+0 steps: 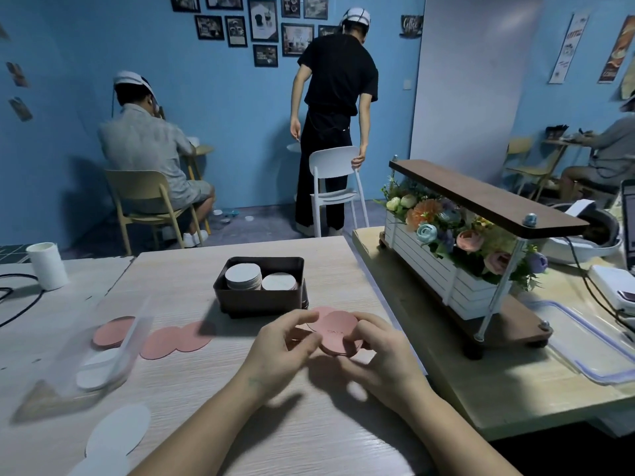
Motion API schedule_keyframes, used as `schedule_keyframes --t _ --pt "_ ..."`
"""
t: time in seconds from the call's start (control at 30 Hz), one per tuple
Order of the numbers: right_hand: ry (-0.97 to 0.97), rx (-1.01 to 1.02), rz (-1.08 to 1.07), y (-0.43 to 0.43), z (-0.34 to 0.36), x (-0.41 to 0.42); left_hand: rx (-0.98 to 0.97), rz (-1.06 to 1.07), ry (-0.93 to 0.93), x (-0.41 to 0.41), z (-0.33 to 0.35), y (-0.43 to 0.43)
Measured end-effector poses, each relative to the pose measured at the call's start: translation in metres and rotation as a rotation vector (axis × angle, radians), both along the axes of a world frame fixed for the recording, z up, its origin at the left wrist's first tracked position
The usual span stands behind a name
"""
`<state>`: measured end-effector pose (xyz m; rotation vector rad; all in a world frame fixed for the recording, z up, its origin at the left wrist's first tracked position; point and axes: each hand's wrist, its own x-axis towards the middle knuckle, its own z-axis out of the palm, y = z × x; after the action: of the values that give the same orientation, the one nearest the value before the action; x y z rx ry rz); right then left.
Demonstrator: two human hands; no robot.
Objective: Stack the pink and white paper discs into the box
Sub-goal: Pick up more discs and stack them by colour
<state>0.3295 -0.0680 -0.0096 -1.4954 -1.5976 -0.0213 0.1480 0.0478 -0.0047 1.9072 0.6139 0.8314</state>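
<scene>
A dark brown box (240, 297) stands mid-table with two stacks of white discs (243, 276) inside. Just in front of it both hands hold a small stack of pink discs (338, 333). My left hand (281, 348) pinches its left edge, and my right hand (381, 355) curls round its right and near side. More pink discs (175, 340) lie flat to the left, with another pink pile (115, 331) beyond them. White discs (118, 429) lie near the front left edge, and one white disc (98, 367) sits under a clear plastic sleeve.
A clear plastic sleeve (130, 334) lies over the left discs. A white paper cup (46, 266) stands far left beside a black cable. A flower planter shelf (464, 249) occupies the adjoining table on the right. People and chairs are behind.
</scene>
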Motion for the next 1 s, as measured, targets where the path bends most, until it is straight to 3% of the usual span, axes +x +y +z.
schedule_keyframes --t 0.1,0.23,0.47,0.73,0.9,1.0 --pt "0.026 0.004 -0.073 -0.003 0.000 0.009 0.240 0.158 0.240 0.007 -0.010 0.014" --pt "0.036 0.023 -0.159 -0.006 0.001 0.014 0.511 0.198 0.533 0.027 -0.006 0.014" --pt "0.062 0.025 -0.173 -0.007 -0.001 0.014 0.531 0.176 0.794 0.056 0.000 0.021" --pt "0.064 0.018 -0.166 -0.006 -0.004 0.013 0.330 0.141 0.732 0.032 0.005 0.011" --pt "0.011 -0.039 -0.184 -0.006 -0.005 0.013 0.522 0.285 0.647 -0.010 0.004 -0.001" --pt "-0.073 -0.108 -0.114 -0.002 -0.005 0.004 0.464 0.300 0.485 -0.037 0.002 0.004"
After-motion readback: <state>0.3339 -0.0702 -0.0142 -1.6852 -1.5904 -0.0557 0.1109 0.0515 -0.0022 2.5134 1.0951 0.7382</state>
